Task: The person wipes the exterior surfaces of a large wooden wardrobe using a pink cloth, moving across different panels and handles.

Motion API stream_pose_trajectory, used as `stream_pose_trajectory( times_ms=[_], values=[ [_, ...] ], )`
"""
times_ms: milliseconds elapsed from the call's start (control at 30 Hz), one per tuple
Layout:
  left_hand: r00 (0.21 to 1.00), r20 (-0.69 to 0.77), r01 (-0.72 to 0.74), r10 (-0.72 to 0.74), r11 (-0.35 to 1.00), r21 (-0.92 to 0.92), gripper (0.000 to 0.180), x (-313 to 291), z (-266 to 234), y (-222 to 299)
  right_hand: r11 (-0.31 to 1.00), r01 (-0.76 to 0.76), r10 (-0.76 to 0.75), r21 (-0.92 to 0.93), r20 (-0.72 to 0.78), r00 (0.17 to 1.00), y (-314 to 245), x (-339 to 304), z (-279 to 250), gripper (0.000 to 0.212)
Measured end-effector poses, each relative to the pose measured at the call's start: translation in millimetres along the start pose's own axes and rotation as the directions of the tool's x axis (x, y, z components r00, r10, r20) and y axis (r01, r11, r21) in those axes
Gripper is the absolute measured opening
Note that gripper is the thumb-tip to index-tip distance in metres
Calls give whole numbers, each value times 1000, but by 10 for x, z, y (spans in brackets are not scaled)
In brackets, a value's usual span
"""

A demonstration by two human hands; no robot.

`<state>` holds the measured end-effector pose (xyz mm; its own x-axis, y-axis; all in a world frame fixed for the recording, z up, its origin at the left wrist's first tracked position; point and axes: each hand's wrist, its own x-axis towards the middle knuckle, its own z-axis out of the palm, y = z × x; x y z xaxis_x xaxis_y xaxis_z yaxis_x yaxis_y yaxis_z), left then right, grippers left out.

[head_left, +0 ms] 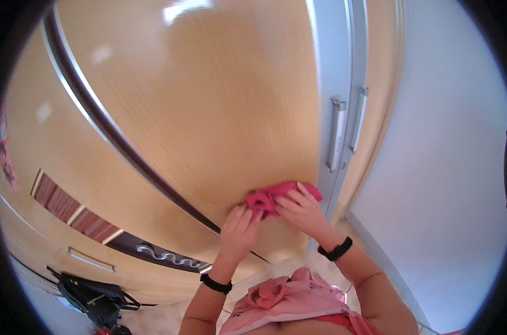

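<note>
A bunched magenta cloth [258, 201] is held up in front of a glossy wood-grain wardrobe door [209, 111]. My left hand [240, 231] has its fingers closed at the cloth's left end. On the right part of the same cloth, the fingers of my right hand [304, 211] are bent over its folds. Whether the cloth touches the door behind it I cannot tell. Each wrist wears a black band.
Two long metal handles [336, 134] sit on the grey-edged doors to the right, beside a pale wall [449, 156]. At lower left, a black backpack [94, 296] stands by drawers with a silver handle [91, 260]. Light floor tiles [326, 269] lie below.
</note>
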<state>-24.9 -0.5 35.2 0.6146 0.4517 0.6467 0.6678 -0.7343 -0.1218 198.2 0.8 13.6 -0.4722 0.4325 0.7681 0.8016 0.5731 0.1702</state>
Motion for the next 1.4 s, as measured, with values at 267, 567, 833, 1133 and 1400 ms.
stream_pose_trajectory(
  times_ms=[267,567,833,1133,1400],
  values=[
    [952,-305,51,-1,986,157,35,927,-205,251,993,-112,87,-45,-373,924,393,566,-335,28],
    [982,87,-178,168,976,129,31,401,679,492,984,-159,163,75,-49,985,353,-867,336,31],
    [987,-5,-156,158,979,131,31,1209,269,689,892,-391,422,228,-108,900,145,-293,-6,42],
    [972,-115,-185,204,970,159,31,2064,-374,673,825,-375,532,422,-358,767,367,657,-531,52],
    [960,-206,-149,190,969,197,34,1743,-84,522,928,-361,364,94,-437,822,479,424,-342,23]
  ],
)
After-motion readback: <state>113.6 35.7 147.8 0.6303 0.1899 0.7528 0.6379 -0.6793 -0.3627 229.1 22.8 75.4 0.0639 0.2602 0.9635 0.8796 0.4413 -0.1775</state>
